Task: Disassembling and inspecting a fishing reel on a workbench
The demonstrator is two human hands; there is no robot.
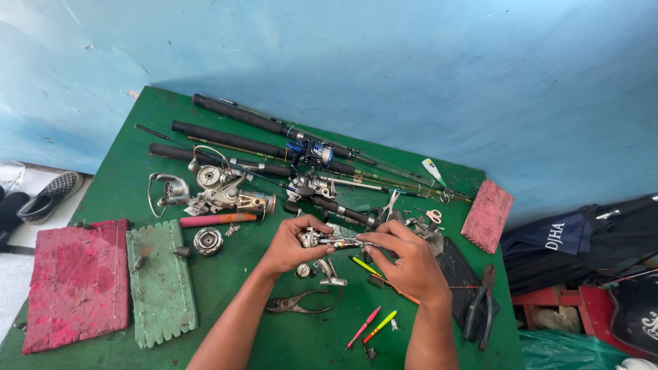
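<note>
left hand [291, 244]: fingers closed around a small metal reel part [310, 238], thumb on top. Clamped, not loose.
right hand [404, 260]: fingertips pinched together on the other end of the same assembly, around a thin silver rod piece [349, 242] that sticks out of the part.
where it is: held just above the green table [123, 185], centre, in front of the row of fishing rods [274, 130]. Not resting on anything.
grip detail: both hands shut on the piece; I can't tell how the rod seats in the part, my fingers cover the joint.
risk 1: small loose bits lie directly under my hands. If the pinch slips, the rod drops in among them and gets hard to find.
risk 2: twisting with both ends clamped could bend the thin rod or cross-load the joint.
risk 3: my right forearm hangs near the pink and yellow floats [373, 325]; a sweep could knock them off the table edge.
nearby: pliers [296, 303] near my left wrist, dismantled spinning reels [219, 188] up left, scissors [432, 216] up right, black pliers [483, 301] far right, red and green foam boards [161, 281] at left.
</note>
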